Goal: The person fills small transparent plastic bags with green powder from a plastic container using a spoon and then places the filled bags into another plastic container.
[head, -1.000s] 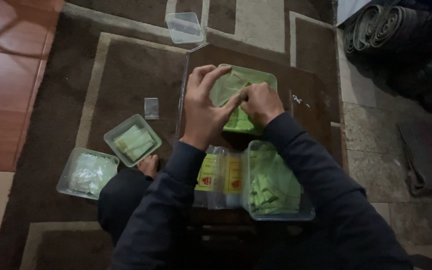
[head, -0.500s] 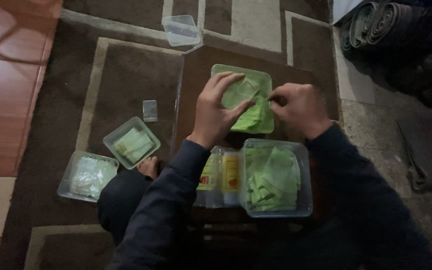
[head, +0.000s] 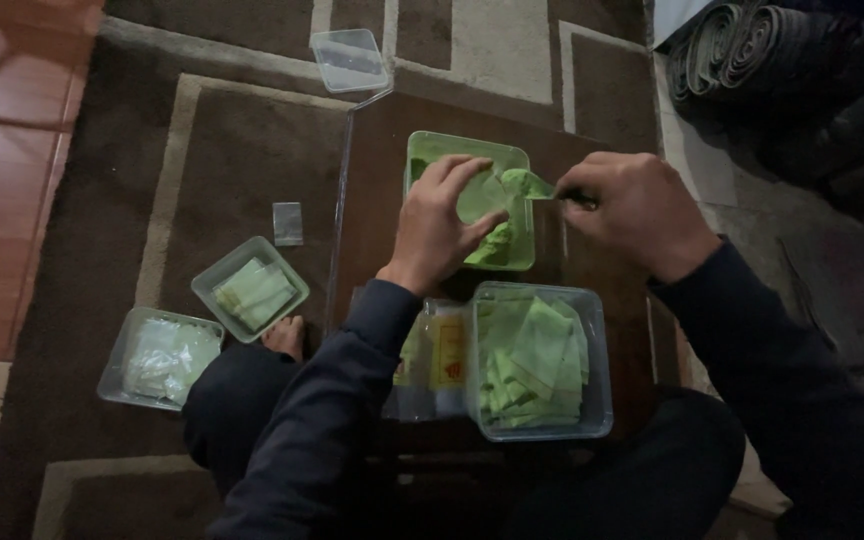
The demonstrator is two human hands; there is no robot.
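On a low dark wooden table (head: 372, 180) stands a square tray of green powder (head: 432, 150). My left hand (head: 444, 225) hovers over it, pinching a small clear packet. My right hand (head: 634, 208) is to its right, holding a small spoon heaped with green powder (head: 527, 182) at the packet's mouth. In front of the tray, nearer to me, a clear plastic box (head: 592, 360) holds several filled green packets (head: 537, 365). A yellow-labelled clear bag (head: 437, 355) lies beside it, partly under my left sleeve.
On the brown patterned carpet to the left sit two clear boxes, one with green packets (head: 250, 288) and one with pale packets (head: 160, 356). A single small packet (head: 288, 222) lies near them. A box lid (head: 350, 58) rests beyond the table. Rolled carpets (head: 752, 60) lie at upper right.
My hands have drawn apart over the tray. The right hand has moved right and lifted a spoonful of green powder, while the left hand holds the small packet open-side toward it.
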